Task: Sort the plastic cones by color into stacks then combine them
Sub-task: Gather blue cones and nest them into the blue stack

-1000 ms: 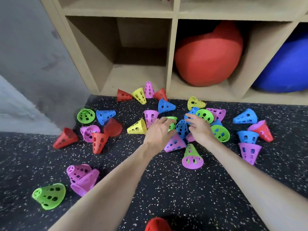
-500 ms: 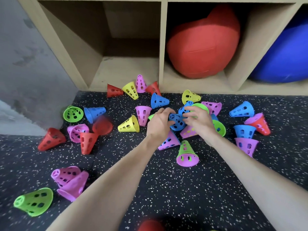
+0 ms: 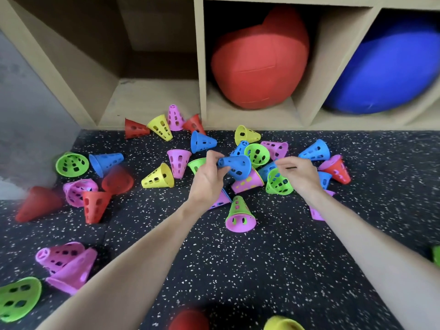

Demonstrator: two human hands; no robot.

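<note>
I see a wooden cubby shelf (image 3: 201, 67) standing along the far edge of the speckled black floor mat (image 3: 262, 270). Its left compartment holds nothing I can make out; the middle one holds a red ball (image 3: 257, 65), and the right one a blue ball (image 3: 390, 72).

My left hand (image 3: 207, 179) grips a blue cone (image 3: 235, 166) by its narrow end, thumb and fingers curled around the tip, with the wide mouth pointing right, lifted above the pile. My right hand (image 3: 297, 172) is next to it, fingers bent inward over the cluster beside a green cone (image 3: 277, 183); I cannot tell whether it actually pinches anything.

The other cones lie scattered on the mat. Below the held cone rests a pink cone with yellow inside (image 3: 247, 182), and nearer to me stands a green cone nested in a pink one (image 3: 239, 215). A yellow cone (image 3: 158, 177) and an upside-down pink cone (image 3: 179, 161) sit left of my left hand. More blue ones lie at the back (image 3: 202, 142) and to the right (image 3: 315, 151), and one to the left (image 3: 107, 161) beside an open-mouthed green cone (image 3: 72, 164). Red cones (image 3: 95, 206) gather at the left, and two pink cones (image 3: 64, 263) lie nested at lower left.
</note>
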